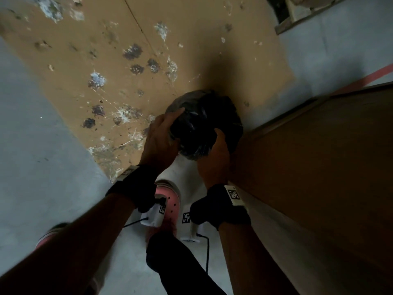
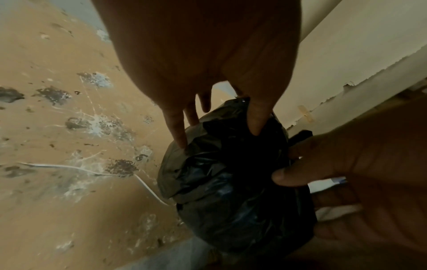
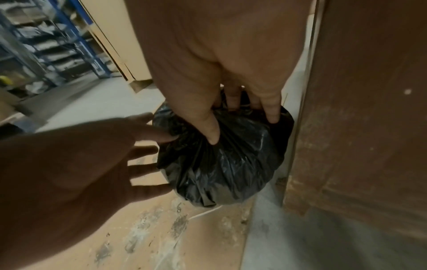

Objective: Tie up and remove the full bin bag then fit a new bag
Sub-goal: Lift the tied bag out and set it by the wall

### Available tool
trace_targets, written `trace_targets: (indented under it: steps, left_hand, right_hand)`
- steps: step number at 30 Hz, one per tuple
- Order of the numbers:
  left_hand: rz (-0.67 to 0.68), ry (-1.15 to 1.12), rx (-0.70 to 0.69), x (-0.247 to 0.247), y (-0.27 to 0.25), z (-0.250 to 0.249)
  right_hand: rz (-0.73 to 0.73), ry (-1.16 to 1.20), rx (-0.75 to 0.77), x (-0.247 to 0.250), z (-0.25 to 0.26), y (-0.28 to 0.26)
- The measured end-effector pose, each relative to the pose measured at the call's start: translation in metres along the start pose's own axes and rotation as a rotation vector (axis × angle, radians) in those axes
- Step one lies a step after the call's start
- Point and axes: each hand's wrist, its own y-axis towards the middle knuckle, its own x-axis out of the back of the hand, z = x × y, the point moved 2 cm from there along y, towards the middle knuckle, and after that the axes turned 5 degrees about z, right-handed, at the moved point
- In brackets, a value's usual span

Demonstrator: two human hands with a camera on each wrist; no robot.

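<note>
A full black bin bag [image 1: 202, 124] hangs just above the floor between my two hands, its plastic crumpled and gathered at the top. My left hand [image 1: 163, 135] lies against the bag's left side with straight, spread fingers [image 3: 148, 151] that only touch the plastic. My right hand [image 1: 214, 150] grips the bag's top on the right. Its thumb and fingers [image 3: 272, 117] curl over the gathered plastic [image 3: 226, 160]. In the left wrist view the bag [image 2: 231, 182] fills the middle. No bin and no new bag are in view.
A stained brown cardboard sheet [image 1: 127, 71] covers the grey concrete floor [image 1: 32, 145] to the left. A tall brown board [image 1: 319, 167] stands close on the right. A thin white cord [image 2: 92, 171] lies on the cardboard. Blue shelving [image 3: 46, 45] stands farther off. My pink shoes [image 1: 168, 201] are below.
</note>
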Motion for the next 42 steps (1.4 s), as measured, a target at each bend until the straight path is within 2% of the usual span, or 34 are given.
trace_targets:
  steps: [3, 6, 11, 14, 17, 19, 22, 24, 28, 30, 34, 38, 40, 42]
  left_hand:
    - [0.095, -0.062, -0.004, -0.006, 0.015, -0.001]
    - [0.137, -0.104, -0.010, -0.010, 0.024, 0.002]
    - [0.075, -0.192, 0.052, -0.003, 0.016, 0.010]
    - [-0.008, -0.228, -0.018, 0.004, 0.009, 0.008]
    - [-0.072, -0.230, -0.108, 0.005, 0.002, -0.001]
    - [-0.067, -0.218, -0.099, -0.002, -0.004, -0.002]
    - [0.020, -0.146, -0.027, -0.019, -0.017, 0.003]
    - [0.045, -0.101, -0.040, -0.025, -0.021, 0.003]
    - [-0.036, -0.060, -0.092, -0.016, -0.016, 0.000]
    - [-0.023, -0.047, -0.099, -0.009, -0.010, -0.002]
    - [0.056, -0.047, -0.102, -0.002, 0.004, -0.002]
    - [0.060, -0.069, -0.124, 0.003, 0.013, -0.007]
    - [0.052, -0.076, -0.113, 0.003, 0.011, -0.009]
    - [0.040, -0.081, -0.077, 0.004, 0.006, -0.007]
  right_hand:
    - [0.027, -0.086, -0.037, -0.007, -0.004, 0.000]
    - [0.002, -0.064, -0.007, -0.012, -0.003, 0.002]
    - [0.044, -0.019, 0.042, -0.006, 0.008, 0.003]
    - [0.007, -0.021, 0.091, 0.001, 0.010, -0.003]
    - [-0.006, 0.030, 0.079, 0.006, 0.006, -0.008]
    - [-0.026, 0.052, 0.036, 0.011, 0.004, -0.010]
    - [-0.014, 0.091, -0.065, 0.014, 0.000, -0.013]
    - [0.003, 0.124, -0.128, 0.012, 0.001, -0.017]
    - [-0.170, 0.195, -0.087, 0.012, 0.007, -0.021]
    - [-0.157, 0.227, -0.030, 0.012, 0.010, -0.017]
    - [-0.104, 0.109, 0.057, 0.007, 0.012, -0.009]
    - [0.024, 0.073, -0.016, 0.005, 0.012, -0.001]
    - [0.056, -0.060, -0.055, 0.006, 0.009, 0.004]
    - [0.082, -0.305, -0.084, 0.007, 0.005, 0.008]
